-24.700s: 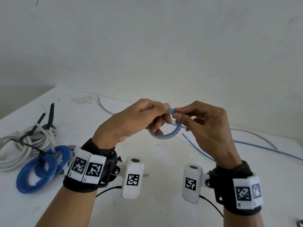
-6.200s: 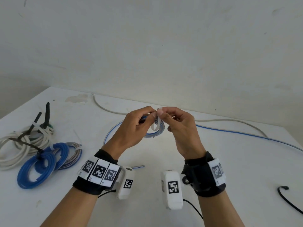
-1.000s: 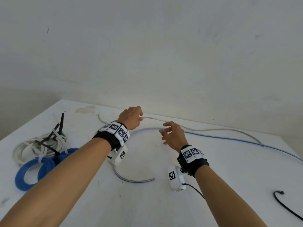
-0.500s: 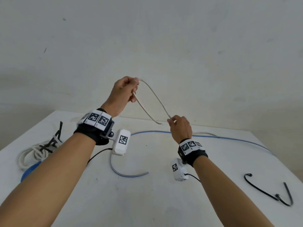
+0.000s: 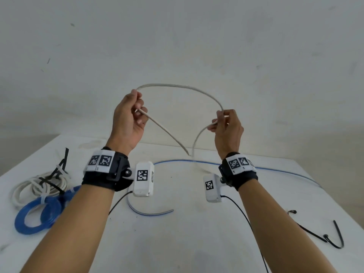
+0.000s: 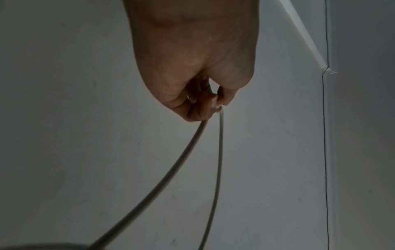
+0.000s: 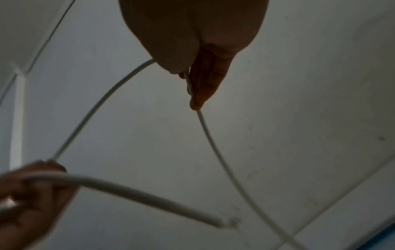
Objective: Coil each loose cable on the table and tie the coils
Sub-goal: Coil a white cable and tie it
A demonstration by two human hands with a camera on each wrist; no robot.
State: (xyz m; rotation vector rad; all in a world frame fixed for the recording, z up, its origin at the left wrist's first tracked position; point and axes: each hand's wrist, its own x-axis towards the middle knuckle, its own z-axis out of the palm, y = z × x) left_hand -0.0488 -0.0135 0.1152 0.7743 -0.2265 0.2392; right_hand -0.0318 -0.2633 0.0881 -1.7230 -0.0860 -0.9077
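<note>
While both hands pinch the white cable (image 5: 177,87) above the table (image 5: 197,243), left hand (image 5: 128,119) near its free end, right hand (image 5: 226,125) further along, the first loop arches between them; keeping loops even-sized should help the coil tie neatly.

The right hand (image 7: 192,42) fills the top of the frame, its fingers (image 7: 205,81) pinching a thin white cable (image 7: 215,143) that runs down toward the lower right. From the same hand the cable arcs left to the left hand (image 7: 27,191) — blurred, low in the corner — whose short free end (image 7: 149,197) sticks out rightward, frayed at the tip.
</note>
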